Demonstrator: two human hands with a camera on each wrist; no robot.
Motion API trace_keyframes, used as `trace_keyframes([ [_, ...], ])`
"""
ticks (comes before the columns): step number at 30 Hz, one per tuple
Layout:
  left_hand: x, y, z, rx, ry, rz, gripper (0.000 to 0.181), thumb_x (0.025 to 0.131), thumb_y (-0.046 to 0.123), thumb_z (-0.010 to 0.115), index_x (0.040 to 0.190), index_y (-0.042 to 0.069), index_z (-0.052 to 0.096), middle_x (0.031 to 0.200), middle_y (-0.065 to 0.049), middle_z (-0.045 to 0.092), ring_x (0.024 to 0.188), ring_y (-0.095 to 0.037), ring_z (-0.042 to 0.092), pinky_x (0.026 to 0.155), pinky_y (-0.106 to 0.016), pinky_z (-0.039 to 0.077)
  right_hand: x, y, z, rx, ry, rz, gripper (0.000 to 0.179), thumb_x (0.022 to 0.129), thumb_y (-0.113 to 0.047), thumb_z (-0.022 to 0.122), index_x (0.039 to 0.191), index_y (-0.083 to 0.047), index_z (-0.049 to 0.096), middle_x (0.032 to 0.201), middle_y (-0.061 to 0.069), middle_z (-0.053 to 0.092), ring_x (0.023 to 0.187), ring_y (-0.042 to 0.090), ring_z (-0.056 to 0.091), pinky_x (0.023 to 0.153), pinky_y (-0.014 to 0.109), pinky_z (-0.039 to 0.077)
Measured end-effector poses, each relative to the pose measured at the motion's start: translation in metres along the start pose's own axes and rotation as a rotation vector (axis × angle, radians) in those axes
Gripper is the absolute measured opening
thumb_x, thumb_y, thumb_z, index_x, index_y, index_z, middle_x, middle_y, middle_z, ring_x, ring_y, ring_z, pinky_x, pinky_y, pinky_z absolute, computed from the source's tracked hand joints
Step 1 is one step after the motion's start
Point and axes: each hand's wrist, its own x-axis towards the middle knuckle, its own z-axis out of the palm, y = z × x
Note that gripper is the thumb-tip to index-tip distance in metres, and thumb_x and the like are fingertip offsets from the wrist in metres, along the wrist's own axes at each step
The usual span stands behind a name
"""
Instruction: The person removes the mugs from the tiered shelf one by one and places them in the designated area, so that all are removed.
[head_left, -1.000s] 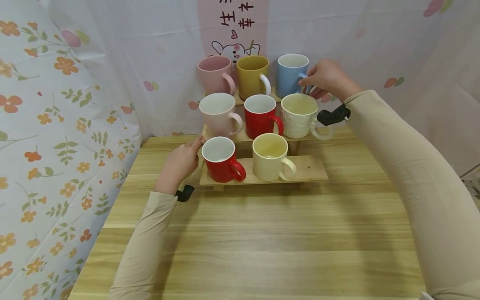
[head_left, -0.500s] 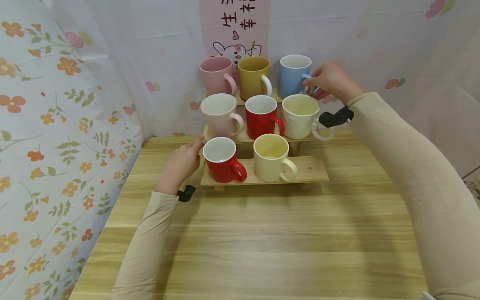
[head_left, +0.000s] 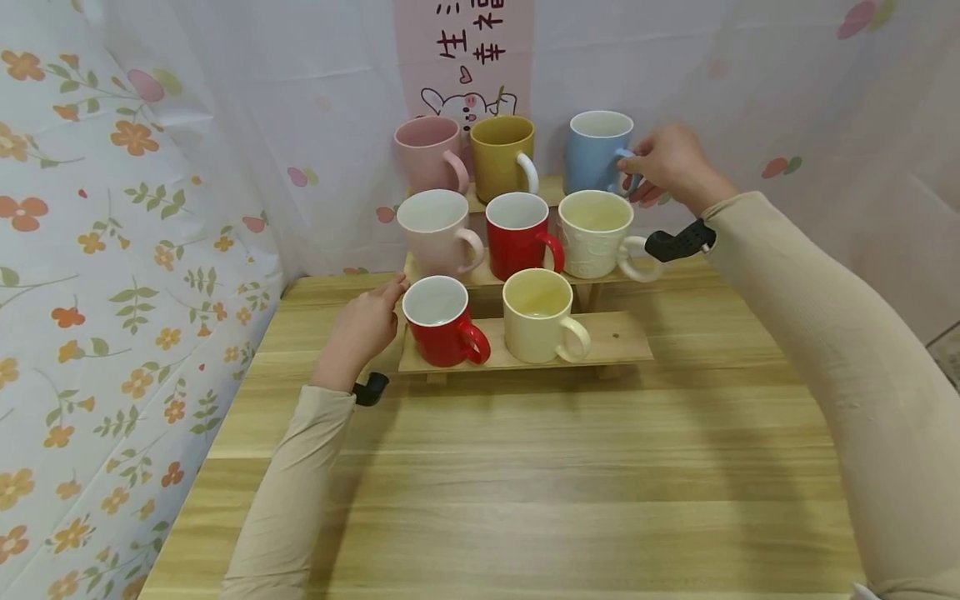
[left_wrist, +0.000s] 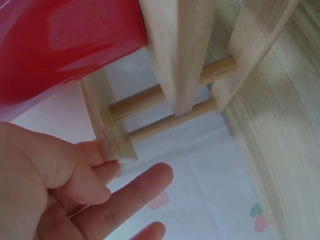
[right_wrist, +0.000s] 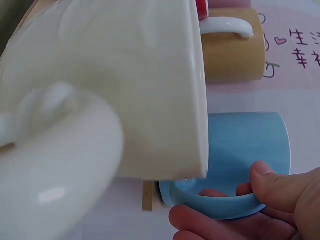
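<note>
Seven mugs stand shelved; right hand grasps the blue mug on the top shelf, release apparently outstanding; left hand touches the middle shelf, grip unclear.

A home-like, decorated corner
Flowered curtain left of the left hand, a rabbit poster beyond it, wood-grain counter beneath.

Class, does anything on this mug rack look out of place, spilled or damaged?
Nothing looks spilled or damaged. Spacing looks uneven: along the top tier, the blue mug, gripped by its handle in the right hand, leaves a wider gap to the mustard mug than the pink mug does. The bottom tier has a bare right end.
</note>
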Motion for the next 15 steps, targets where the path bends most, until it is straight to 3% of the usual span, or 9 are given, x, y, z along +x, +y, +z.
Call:
trace_keyframes([
  [4,-0.001,0.000,0.000,0.000,0.010,0.010,0.044,0.086,-0.003,0.050,0.129,0.005,0.057,0.141,-0.009,0.052,0.090,-0.039,0.066,0.064,-0.048,0.053,-0.003,0.008,-0.004,0.062,0.002,-0.002,0.043,0.096,-0.023,0.055,0.120,0.014,0.053,0.065,-0.006,0.061,0.051,0.009,0.066,0.054,0.026,0.056],
  [15,-0.002,0.001,-0.001,0.000,0.011,0.008,0.045,0.087,-0.002,0.049,0.131,0.005,0.055,0.141,-0.009,0.052,0.093,-0.040,0.066,0.067,-0.049,0.053,-0.013,0.022,-0.017,0.056,0.037,-0.018,0.045,0.096,-0.025,0.053,0.120,0.013,0.053,0.069,-0.009,0.060,0.058,0.006,0.068,0.058,0.023,0.056],
])
